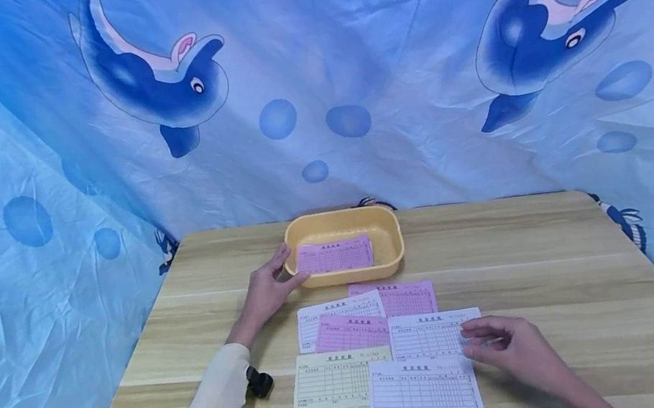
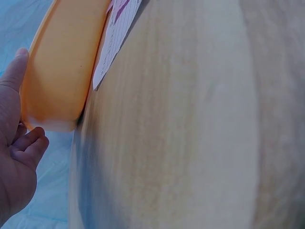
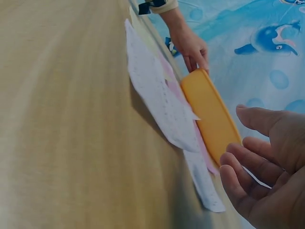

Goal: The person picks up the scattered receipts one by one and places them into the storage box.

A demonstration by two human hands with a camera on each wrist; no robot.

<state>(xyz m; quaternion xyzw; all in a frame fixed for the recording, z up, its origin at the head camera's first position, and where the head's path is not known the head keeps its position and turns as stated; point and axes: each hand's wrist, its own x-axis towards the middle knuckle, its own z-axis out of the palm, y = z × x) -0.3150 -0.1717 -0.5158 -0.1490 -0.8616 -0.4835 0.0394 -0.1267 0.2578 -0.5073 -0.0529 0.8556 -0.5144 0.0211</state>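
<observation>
An orange-yellow plastic basket stands near the back of the table with a pink receipt slip inside. My left hand holds the basket's left end, thumb at the front wall and fingers round the side. In front of it lie two white slips at the right, an upper one and a lower one. Left of these are a pale yellow slip, a pink slip, a white slip and another pink one, partly overlapping. Over the upper right white slip, my right hand has loosely bent fingers, nothing between them.
The slips lie on a wood-grain table. Behind and beside it hangs a blue curtain with dolphin prints. A black device sits at the left wrist.
</observation>
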